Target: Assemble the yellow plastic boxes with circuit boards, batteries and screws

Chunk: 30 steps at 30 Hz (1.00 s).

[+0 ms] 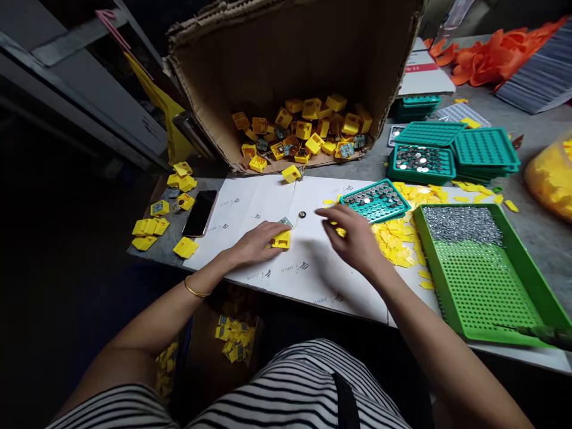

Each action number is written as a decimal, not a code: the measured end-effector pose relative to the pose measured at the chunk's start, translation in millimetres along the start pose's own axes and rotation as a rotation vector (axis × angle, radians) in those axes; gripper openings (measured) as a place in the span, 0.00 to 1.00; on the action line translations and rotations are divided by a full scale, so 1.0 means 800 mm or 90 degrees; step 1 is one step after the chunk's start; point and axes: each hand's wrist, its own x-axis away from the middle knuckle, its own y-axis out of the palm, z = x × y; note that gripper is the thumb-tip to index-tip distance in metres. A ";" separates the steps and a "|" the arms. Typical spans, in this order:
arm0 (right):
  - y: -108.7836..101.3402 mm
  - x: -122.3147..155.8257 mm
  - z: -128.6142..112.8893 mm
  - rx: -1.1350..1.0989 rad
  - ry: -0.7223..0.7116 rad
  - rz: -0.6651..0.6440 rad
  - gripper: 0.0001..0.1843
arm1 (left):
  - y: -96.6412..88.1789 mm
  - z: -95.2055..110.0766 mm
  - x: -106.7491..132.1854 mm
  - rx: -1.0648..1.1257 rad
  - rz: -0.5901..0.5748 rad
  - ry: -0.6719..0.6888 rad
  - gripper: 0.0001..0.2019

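My left hand point(258, 241) rests on the white sheet point(286, 268) with its fingers closed on a small yellow plastic case point(281, 239) that has a small circuit board at its top. A single button cell point(302, 215) lies on the sheet just beyond that case. My right hand point(353, 235) hovers over the sheet beside the teal tray of button cells point(375, 200), fingers loosely curled and blurred; a bit of yellow shows under it. A heap of flat yellow pieces point(400, 235) lies to its right.
A tipped cardboard box point(286, 65) of yellow cases lies at the back. Stacked teal trays point(451, 152) stand back right, a green tray of small metal parts point(482, 268) at the right. A phone point(199, 213) and loose yellow cases point(152, 226) lie left. Orange material sits far right.
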 end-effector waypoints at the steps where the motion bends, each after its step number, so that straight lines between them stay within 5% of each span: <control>1: 0.010 -0.015 0.000 0.025 0.001 -0.033 0.16 | 0.001 0.001 -0.005 -0.012 -0.003 0.007 0.27; 7: 0.054 -0.069 0.008 0.111 0.014 -0.184 0.16 | 0.005 0.005 -0.011 0.100 0.036 -0.020 0.24; 12: 0.038 -0.017 0.001 0.130 0.078 -0.227 0.15 | 0.010 0.016 0.003 0.591 0.076 -0.196 0.25; 17: 0.028 0.039 -0.004 0.075 0.096 -0.256 0.15 | 0.026 0.041 0.015 0.970 0.000 -0.319 0.21; 23: 0.030 0.052 0.006 0.040 0.157 -0.218 0.12 | 0.044 0.059 0.018 0.958 0.020 -0.390 0.20; 30: 0.027 0.052 0.012 0.021 0.128 -0.231 0.12 | 0.042 0.065 0.022 0.949 0.067 -0.390 0.17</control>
